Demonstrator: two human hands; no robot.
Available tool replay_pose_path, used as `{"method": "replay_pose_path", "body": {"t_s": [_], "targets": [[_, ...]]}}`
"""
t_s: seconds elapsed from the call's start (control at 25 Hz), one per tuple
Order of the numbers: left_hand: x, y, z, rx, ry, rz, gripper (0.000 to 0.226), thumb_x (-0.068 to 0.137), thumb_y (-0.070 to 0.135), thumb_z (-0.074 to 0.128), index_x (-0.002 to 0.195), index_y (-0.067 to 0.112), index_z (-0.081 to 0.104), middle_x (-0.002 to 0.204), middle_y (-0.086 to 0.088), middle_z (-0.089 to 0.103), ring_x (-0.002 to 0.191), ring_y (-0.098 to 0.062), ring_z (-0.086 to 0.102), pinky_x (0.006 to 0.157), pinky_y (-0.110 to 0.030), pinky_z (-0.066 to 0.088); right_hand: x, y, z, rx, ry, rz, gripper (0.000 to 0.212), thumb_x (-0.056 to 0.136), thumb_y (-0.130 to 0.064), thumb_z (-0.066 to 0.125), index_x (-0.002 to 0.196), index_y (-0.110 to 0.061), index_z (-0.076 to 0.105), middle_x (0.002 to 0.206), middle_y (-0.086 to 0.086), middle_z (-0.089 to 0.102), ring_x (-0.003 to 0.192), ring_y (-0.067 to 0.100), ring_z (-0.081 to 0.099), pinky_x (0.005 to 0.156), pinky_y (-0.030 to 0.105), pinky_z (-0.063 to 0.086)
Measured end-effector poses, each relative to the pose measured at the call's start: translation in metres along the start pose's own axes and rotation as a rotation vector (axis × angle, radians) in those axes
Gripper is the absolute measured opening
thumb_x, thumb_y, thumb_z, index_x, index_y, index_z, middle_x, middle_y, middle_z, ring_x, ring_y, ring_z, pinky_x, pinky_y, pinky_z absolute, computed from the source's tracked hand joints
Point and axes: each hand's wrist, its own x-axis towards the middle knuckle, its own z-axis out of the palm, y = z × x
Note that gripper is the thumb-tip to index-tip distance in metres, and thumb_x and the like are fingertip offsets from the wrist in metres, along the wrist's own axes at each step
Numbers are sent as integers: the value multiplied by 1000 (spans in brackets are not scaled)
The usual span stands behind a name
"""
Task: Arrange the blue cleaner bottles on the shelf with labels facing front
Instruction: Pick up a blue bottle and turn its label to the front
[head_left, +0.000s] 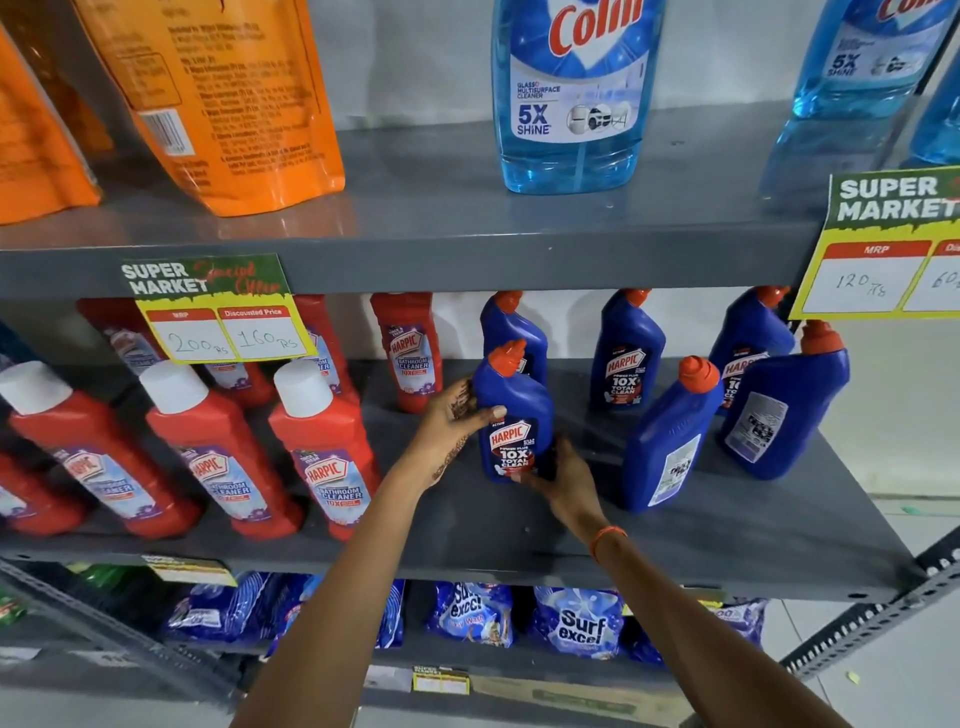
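Note:
A blue Harpic bottle (514, 415) with an orange cap stands on the grey middle shelf (467, 525), its label facing front. My left hand (449, 415) grips its left side and my right hand (563, 480) holds its base from the right. Behind it stands another blue bottle (511, 325). A third blue bottle (626, 353) further right shows its front label. Two blue bottles at the right, one (670, 436) and another (784, 405), show their back labels. One more blue bottle (748, 332) stands behind them, label forward.
Red Harpic bathroom cleaner bottles (322, 447) fill the left of the same shelf. Price tags (218, 312) hang from the shelf above, which carries light-blue Colin bottles (571, 93) and orange pouches (223, 98). Surf Excel packets (576, 623) lie on the lower shelf.

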Motion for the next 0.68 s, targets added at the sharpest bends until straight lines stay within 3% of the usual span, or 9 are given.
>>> {"method": "replay_pose_path", "body": {"t_s": [0.12,0.24,0.32,0.4,0.44,0.48,0.6,0.68], "targets": [[-5,4,2,51,11,8,55,77,1,69,127,9,48,117,-3,63,113,-21,60,85,-20,54,-4,-6,1,-46,10,26,62,66,-21,81,117,-9,49,120,14,61,108,28,59,85,32,47],[-20,15,19,320,80,118,82,75,16,75,141,14,26,128,19,44,117,-1,48,91,-9,41,-14,-16,1,-218,97,22,68,68,-18,78,124,1,44,125,23,52,115,37,49,98,42,43],[-29,17,34,589,212,310,93,77,32,72,144,9,13,149,6,28,135,-12,33,108,-23,33,-30,-27,-3,-340,214,-140,61,74,-18,71,124,6,45,124,28,52,114,37,47,97,45,43],[-37,21,52,763,314,475,90,82,44,61,145,7,9,156,-13,17,143,-26,21,116,-40,27,-49,-43,-20,-236,362,-308,44,76,-14,62,115,2,53,111,23,58,104,10,51,88,29,49],[-40,24,65,768,350,542,84,84,43,58,145,7,11,155,-15,19,143,-26,21,116,-43,28,-58,-48,-32,-164,414,-379,35,76,-10,59,110,-2,55,105,16,58,94,-1,50,81,16,46],[-43,26,78,739,364,609,78,87,40,56,144,7,14,154,-14,23,142,-25,23,115,-42,29,-65,-51,-45,-116,458,-453,29,76,-7,56,105,-7,55,100,9,56,87,-1,49,77,11,42],[-43,28,114,658,258,693,61,88,32,59,137,6,35,141,-14,46,131,-18,41,110,-25,35,-75,-35,-76,-94,584,-584,24,77,-9,50,101,-14,52,95,3,49,89,10,46,78,21,41],[-33,18,135,643,103,542,54,83,39,61,127,12,49,123,-12,62,113,-19,57,97,-31,48,-67,-7,-93,-77,663,-522,25,77,-13,53,102,-12,50,100,15,52,97,11,42,84,32,43]]}}
